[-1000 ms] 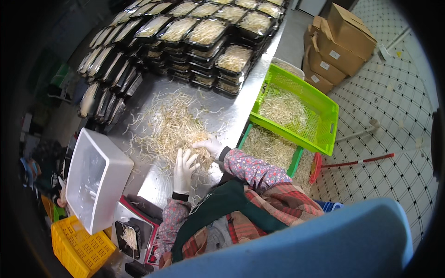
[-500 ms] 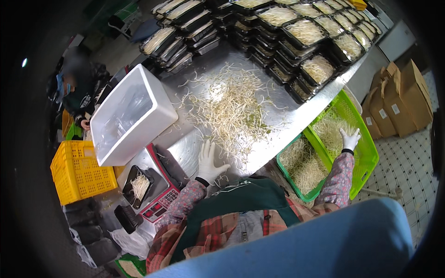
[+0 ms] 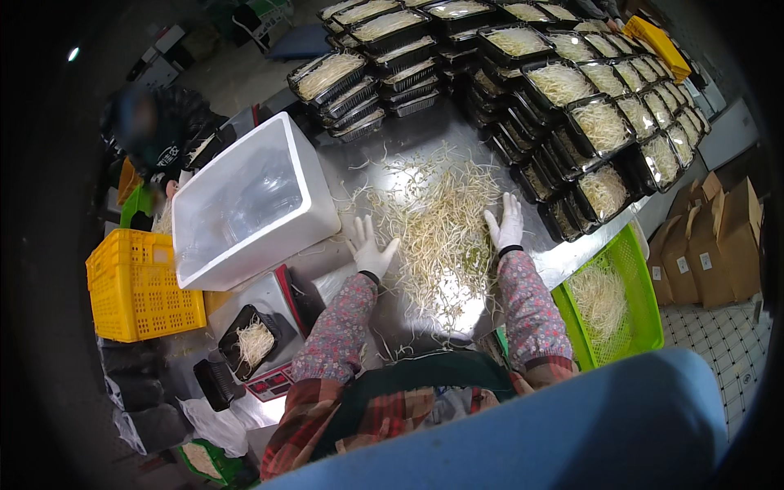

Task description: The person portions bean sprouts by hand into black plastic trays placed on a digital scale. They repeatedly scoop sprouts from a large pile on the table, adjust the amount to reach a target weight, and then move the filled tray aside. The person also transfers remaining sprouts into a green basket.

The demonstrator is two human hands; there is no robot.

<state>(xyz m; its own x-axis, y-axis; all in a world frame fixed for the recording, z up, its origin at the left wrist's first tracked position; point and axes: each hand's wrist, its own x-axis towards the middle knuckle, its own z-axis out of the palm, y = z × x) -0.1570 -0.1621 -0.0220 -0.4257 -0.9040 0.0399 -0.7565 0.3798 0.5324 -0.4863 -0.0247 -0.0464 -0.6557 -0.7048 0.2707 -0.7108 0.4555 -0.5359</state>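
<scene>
A loose pile of bean sprouts (image 3: 441,233) is spread over the metal table (image 3: 363,163) in front of me. My left hand (image 3: 373,249), in a white glove, is at the pile's left edge with its fingers spread. On the opposite edge, my right hand (image 3: 506,223), gloved alike, stands with fingers stretched upward and thumb apart. Neither hand holds anything. Left of my forearm, a black tray with sprouts (image 3: 255,343) rests on a red-framed scale (image 3: 273,382). An unfilled black tray (image 3: 214,385) lies beside it.
Stacks of filled black trays (image 3: 563,82) cover the far side. A white foam box (image 3: 320,192) stands at left, near a yellow crate (image 3: 147,298). At right are a green basket of sprouts (image 3: 649,306) and brown paper bags (image 3: 719,245). Another person (image 3: 155,122) works far left.
My right hand has left the green basket and come to the pile's right edge. My left hand stays on the left side, fingers still spread. The view has shifted.
</scene>
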